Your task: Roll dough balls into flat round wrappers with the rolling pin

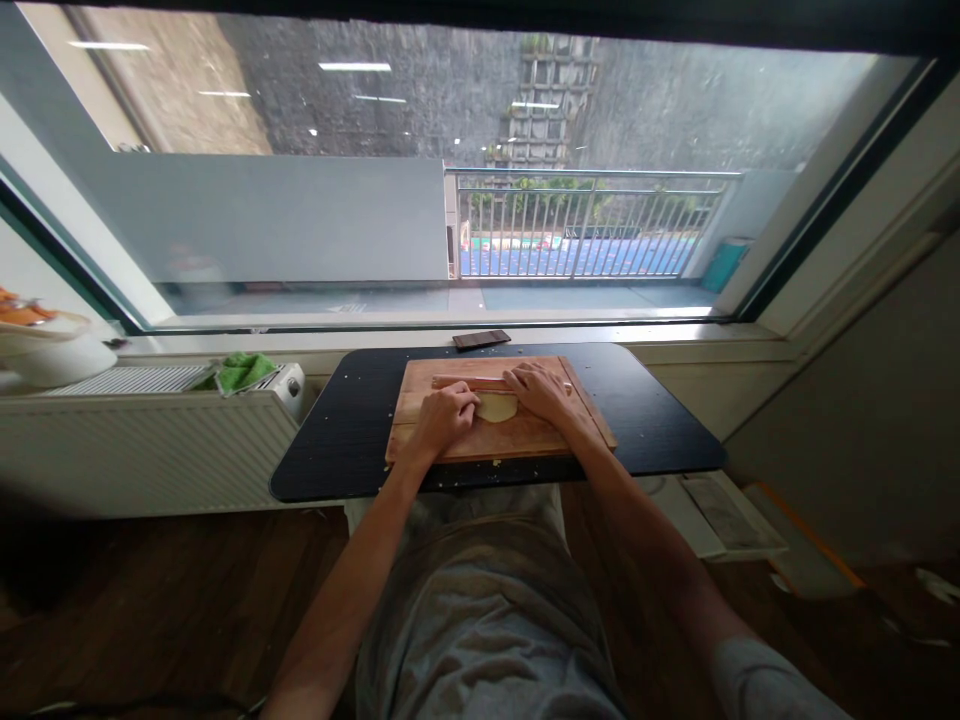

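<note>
A flat, pale piece of dough [497, 406] lies on a wooden cutting board [420, 440]. Along its far side runs a thin rolling pin [480, 384], set crosswise on the board. My left hand [444, 415] is closed, with its fingertips pinching the left edge of the dough. Over the right part of the rolling pin lies my right hand [541, 390], its fingers bent round the pin and hiding much of that end.
Under the board is a black table [330, 440] with crumbs near its front edge. A dark flat bar [481, 340] lies at the back by the windowsill. To the left, a green cloth [244, 372] rests on a white radiator [172, 440], near a white bowl [56, 350].
</note>
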Available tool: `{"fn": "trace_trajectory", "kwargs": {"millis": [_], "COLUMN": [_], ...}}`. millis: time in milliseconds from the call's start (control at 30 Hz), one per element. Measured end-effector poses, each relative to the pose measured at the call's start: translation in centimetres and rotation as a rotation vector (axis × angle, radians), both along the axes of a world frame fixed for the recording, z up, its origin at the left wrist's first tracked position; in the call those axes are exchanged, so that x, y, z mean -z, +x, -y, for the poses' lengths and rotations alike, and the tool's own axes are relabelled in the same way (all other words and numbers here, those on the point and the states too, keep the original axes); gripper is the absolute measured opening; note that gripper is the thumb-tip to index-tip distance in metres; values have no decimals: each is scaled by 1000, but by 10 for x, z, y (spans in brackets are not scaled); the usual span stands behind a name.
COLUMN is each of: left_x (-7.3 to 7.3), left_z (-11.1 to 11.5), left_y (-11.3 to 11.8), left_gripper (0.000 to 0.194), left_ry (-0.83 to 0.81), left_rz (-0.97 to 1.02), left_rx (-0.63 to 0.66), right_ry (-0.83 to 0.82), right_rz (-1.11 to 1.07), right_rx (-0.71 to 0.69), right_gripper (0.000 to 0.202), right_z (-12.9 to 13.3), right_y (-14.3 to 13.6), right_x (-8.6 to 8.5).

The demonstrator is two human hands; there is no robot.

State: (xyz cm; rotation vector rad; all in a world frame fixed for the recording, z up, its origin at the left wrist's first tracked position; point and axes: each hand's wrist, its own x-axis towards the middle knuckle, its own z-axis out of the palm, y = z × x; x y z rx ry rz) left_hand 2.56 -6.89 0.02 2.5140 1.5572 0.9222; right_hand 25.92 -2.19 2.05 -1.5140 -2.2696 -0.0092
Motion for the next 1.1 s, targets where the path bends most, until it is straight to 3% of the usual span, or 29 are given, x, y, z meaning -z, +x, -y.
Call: {"fn": "trace_trajectory", "kwargs": {"millis": [400,667,1100], "left_x": [2,-3,-10], "left_z": [-2,2,6], "left_y": [-3,0,1], "left_gripper": [32,20,25], "left_ry": [-15,-33,-69], "left_rz": [74,80,24], "left_rx": [36,26,45], "right_ry": [-17,-44,-45], "right_rz": [6,11,47], "right_rx": [4,35,47], "right_gripper": [44,45,44], "right_z": [4,7,10], "right_y": [-1,-3,-4], "right_x": [-3,-7,-13]}}
